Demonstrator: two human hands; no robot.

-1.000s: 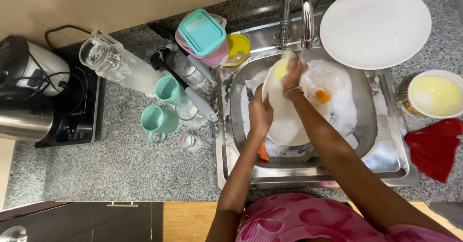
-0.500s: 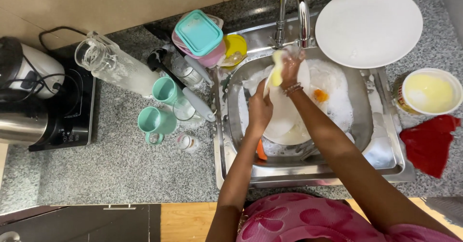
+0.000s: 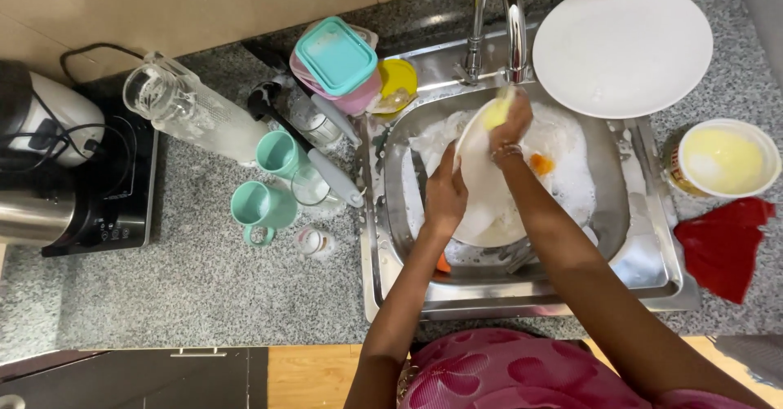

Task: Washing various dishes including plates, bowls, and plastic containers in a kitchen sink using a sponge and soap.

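The right hand (image 3: 512, 123) has slid its yellow sponge (image 3: 496, 114) to the top edge of the plate (image 3: 489, 189). The left hand (image 3: 446, 193) grips that plate over the foamy sink (image 3: 391, 238).

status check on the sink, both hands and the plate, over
Left hand grips the white plate by its edge, tilted over the sudsy sink. Right hand presses a yellow sponge on its top rim. Faucet close above; nothing blocking.
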